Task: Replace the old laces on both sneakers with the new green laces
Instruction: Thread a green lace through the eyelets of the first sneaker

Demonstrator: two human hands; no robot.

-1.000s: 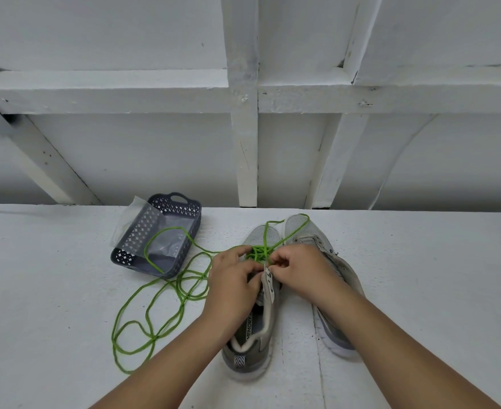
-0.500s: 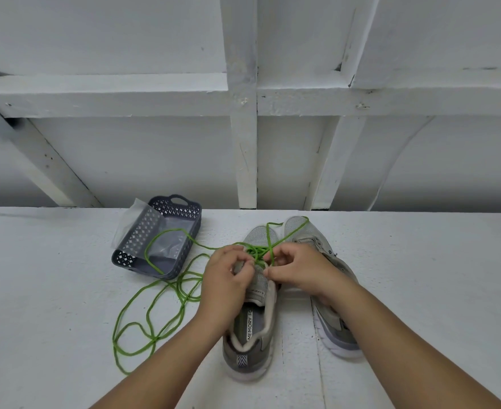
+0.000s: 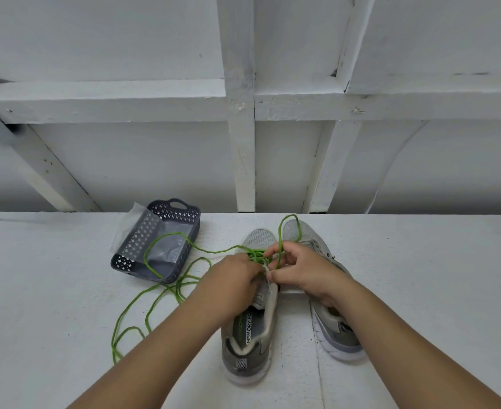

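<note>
Both hands have slid toward 12 o'clock up the left sneaker (image 3: 250,335). The left hand (image 3: 233,283) fingers grip its tongue; the right hand (image 3: 301,268) still pinches the green lace (image 3: 155,302)

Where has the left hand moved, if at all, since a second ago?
Yes. The left hand has slid toward the toe of the left sneaker, whose insole lettering is now more exposed.

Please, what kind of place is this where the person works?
Probably a plain workshop or storage room: a white painted table against a white wall of wooden beams, with only a small plastic basket beside the sneakers.
</note>
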